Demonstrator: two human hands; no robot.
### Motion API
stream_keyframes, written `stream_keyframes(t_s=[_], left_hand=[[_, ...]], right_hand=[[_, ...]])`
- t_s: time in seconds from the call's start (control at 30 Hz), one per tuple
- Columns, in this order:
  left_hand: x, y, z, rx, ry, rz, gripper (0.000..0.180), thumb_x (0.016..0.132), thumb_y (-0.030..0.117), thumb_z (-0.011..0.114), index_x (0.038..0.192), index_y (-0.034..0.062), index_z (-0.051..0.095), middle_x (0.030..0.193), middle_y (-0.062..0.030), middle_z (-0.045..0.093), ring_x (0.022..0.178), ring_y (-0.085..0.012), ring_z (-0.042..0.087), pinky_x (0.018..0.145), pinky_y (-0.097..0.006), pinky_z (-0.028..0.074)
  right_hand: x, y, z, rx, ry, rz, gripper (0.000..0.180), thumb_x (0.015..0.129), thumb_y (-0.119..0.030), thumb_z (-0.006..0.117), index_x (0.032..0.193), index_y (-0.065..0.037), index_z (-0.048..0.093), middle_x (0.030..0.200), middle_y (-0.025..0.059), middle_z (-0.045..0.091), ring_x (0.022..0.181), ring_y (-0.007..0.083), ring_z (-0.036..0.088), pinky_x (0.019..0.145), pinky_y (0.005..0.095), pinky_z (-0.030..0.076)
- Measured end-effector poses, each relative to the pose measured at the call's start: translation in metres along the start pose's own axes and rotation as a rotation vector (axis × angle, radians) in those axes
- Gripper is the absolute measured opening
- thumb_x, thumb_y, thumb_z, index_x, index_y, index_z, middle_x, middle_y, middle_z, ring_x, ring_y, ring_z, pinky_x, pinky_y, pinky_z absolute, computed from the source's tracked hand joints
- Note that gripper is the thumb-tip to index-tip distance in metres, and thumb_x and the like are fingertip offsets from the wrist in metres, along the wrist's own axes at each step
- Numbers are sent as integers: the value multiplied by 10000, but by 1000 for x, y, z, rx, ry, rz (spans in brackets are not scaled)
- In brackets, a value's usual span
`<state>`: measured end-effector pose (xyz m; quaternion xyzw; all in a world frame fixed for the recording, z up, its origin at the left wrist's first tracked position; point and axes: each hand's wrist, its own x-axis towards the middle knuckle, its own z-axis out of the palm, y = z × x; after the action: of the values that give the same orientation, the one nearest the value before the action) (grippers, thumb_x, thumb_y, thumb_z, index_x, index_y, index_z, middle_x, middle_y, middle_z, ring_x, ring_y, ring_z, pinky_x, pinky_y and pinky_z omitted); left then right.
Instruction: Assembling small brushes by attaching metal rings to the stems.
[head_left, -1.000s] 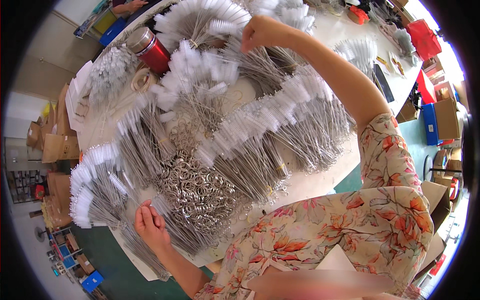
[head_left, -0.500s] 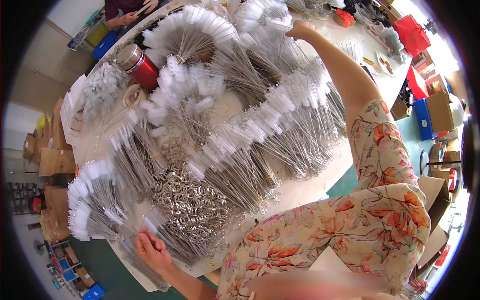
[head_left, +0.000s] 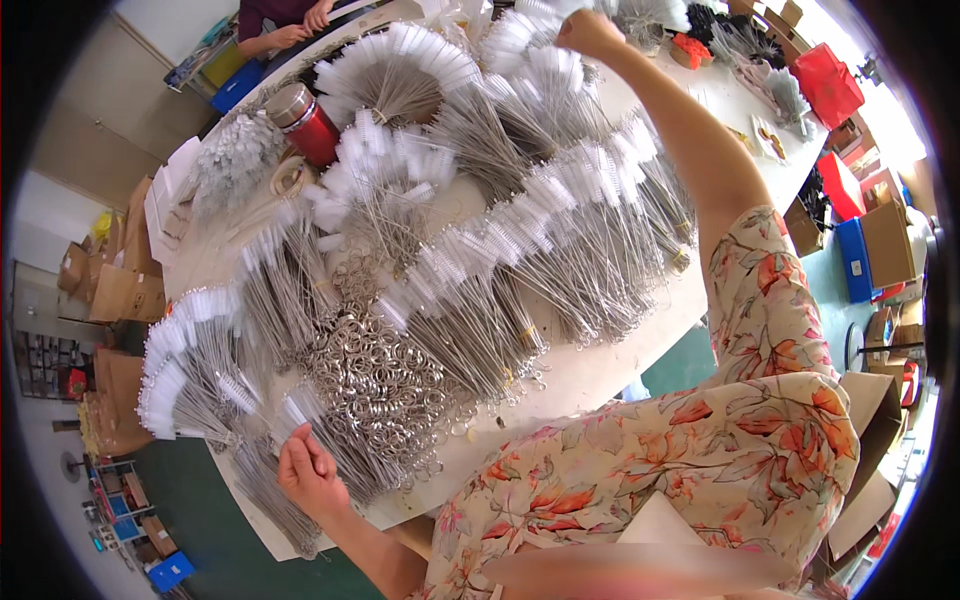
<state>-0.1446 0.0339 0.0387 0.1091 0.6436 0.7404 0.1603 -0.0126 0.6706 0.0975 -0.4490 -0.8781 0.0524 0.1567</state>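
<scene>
Since a second ago the right hand point(head_left: 590, 32) has reached farther out, from about one o'clock over the middle fans to the far bench edge near twelve; the arm is now almost straight. Its fingers are curled together on the white tips of a far brush bundle point(head_left: 540, 25), though whether they truly clamp it I cannot tell. The left hand point(head_left: 310, 475) has barely moved, at seven o'clock, fingers bent together on the wire stems of a near bundle point(head_left: 300, 415) just beside the heap of metal rings point(head_left: 375, 365). So the work seems to have turned to the far stock.

The bench point(head_left: 600, 370) is pale and nearly covered with fanned brushes; a red flask point(head_left: 305, 120) stands at eleven. Another person's hands point(head_left: 300, 25) work beyond it. Cardboard boxes point(head_left: 120, 290) line the room at nine, red and blue crates point(head_left: 845, 170) at two.
</scene>
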Motion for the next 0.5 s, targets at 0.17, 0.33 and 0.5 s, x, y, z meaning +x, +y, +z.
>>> stream_keyframes(t_s=[0.17,0.33,0.5], left_hand=[[-34,0,-29,6,98,-6,239,934,184,483,950,-29,591,666,8,435,472,-20,291,372,-163,192],[-57,-6,-45,-38,165,-29,214,931,189,493,927,-7,578,675,0,440,486,-25,324,380,-172,222],[-56,-15,-28,-58,215,51,215,925,166,491,893,-26,583,668,-3,446,495,-37,341,416,-177,258]], right_hand=[[-14,-13,65,-171,-263,-67,362,594,-391,759,787,-94,683,820,112,668,797,279,641,721,393,500],[-11,8,93,-200,-351,-84,291,603,-288,732,796,-74,691,883,160,659,867,334,628,761,407,496],[-13,-9,50,7,150,-126,221,715,-324,629,732,-112,688,752,165,650,738,297,640,679,383,512]])
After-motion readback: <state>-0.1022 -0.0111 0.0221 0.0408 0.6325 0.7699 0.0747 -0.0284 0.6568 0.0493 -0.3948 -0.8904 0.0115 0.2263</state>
